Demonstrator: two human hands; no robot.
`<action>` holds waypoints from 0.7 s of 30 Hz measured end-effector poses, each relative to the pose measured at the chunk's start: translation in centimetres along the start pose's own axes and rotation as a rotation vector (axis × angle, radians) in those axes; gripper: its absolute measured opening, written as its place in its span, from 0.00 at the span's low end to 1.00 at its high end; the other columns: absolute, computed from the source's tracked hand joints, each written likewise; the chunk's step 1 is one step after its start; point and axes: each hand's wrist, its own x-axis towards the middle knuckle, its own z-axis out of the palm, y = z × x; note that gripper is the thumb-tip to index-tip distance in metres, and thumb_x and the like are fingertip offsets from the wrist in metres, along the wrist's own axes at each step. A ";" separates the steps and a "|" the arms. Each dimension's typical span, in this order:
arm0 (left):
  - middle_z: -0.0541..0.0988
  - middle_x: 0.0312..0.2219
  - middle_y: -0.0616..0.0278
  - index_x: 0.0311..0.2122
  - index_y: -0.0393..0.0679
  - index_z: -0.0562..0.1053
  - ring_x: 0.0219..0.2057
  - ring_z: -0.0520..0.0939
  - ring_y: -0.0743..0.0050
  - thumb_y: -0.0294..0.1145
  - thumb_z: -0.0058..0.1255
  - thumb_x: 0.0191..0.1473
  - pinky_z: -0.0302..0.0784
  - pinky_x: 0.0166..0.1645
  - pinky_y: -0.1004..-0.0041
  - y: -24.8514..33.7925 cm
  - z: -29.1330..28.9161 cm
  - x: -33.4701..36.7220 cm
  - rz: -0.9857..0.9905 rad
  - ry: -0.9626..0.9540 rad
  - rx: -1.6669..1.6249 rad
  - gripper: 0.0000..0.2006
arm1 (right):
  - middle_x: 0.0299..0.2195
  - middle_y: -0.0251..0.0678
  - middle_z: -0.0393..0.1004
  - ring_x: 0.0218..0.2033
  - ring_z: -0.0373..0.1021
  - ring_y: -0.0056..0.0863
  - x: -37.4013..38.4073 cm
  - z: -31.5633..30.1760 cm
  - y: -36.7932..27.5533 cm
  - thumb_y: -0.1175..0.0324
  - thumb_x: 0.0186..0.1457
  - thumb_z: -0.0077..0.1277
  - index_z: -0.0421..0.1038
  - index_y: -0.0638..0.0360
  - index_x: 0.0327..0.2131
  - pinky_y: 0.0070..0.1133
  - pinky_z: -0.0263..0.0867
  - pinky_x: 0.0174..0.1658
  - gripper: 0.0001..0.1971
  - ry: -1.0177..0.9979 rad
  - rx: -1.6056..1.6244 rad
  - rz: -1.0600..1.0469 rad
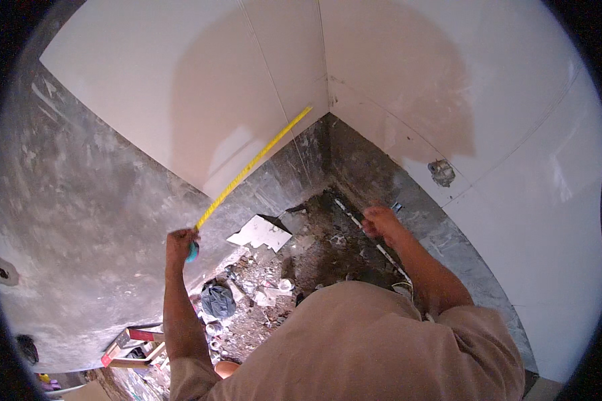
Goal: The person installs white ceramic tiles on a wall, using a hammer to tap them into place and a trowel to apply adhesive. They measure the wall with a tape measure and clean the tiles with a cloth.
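My left hand (180, 242) is raised against the grey cement wall (80, 220) and grips a tape measure case (192, 252), blue-green in colour. Its yellow tape (254, 165) runs up and to the right across the wall, over the lower edge of the large white wall tiles (201, 87), ending near the room corner. My right hand (381, 222) is closed in a fist low down beside the right-hand wall, just above a thin white pipe (374, 244) lying on the floor. Whether it holds anything is not visible.
The floor in the corner is dirt and rubble with a broken white tile piece (261, 232), a dark bundle (218, 301) and scraps. A cardboard box (134, 344) lies at lower left. The right wall has white tiles (528, 200) with a rough hole (441, 172).
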 end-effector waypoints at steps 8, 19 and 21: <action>0.83 0.21 0.59 0.32 0.35 0.82 0.23 0.81 0.76 0.37 0.57 0.58 0.76 0.31 0.72 2.1 0.8 10.4 0.094 0.075 -0.023 0.14 | 0.20 0.39 0.75 0.22 0.74 0.35 -8.1 -14.6 19.3 0.61 0.46 0.59 0.74 0.56 0.23 0.32 0.67 0.24 0.10 0.165 -1.044 -0.082; 0.84 0.23 0.58 0.32 0.40 0.83 0.25 0.84 0.70 0.43 0.59 0.54 0.80 0.36 0.67 4.5 4.0 16.9 0.178 0.138 0.152 0.15 | 0.30 0.39 0.78 0.36 0.75 0.40 -24.8 -22.2 33.2 0.50 0.51 0.54 0.77 0.51 0.35 0.42 0.68 0.34 0.16 0.620 0.163 0.533; 0.84 0.23 0.58 0.32 0.39 0.83 0.25 0.85 0.69 0.42 0.59 0.54 0.80 0.36 0.66 4.4 4.2 16.9 0.180 0.154 0.146 0.15 | 0.34 0.37 0.79 0.42 0.75 0.41 -27.4 -22.7 33.5 0.45 0.49 0.55 0.79 0.48 0.40 0.43 0.68 0.40 0.21 0.492 0.203 0.487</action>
